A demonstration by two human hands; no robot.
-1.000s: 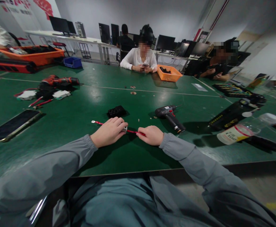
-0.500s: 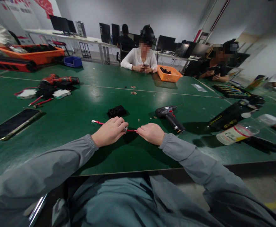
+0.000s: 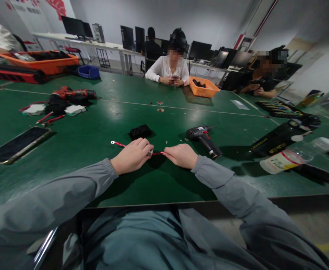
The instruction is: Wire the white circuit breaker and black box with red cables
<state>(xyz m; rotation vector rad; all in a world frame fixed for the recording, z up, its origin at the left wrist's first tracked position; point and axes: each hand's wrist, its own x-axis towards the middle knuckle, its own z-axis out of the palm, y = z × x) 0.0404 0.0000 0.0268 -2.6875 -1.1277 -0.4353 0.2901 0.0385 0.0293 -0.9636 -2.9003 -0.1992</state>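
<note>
Two hands are holding a small white block (image 3: 151,152) and a red wire (image 3: 158,153) over the green counter (image 3: 159,187).

From where I'm standing, going by the head view, the left hand (image 3: 132,155) is wrapping over the block, mostly hiding it, while the right hand (image 3: 181,155) is pinching the wire just to the block's right. A metal tip (image 3: 113,142) is poking out past the left hand; I can't tell whether it's belonging to the same wire. If the right hand is pulling harder than the left is gripping, the wire could be slipping or working loose. A black block (image 3: 140,131) is sitting just beyond the left hand and a drill (image 3: 205,140) is lying near the right, so a sudden slip could be knocking either.
</note>
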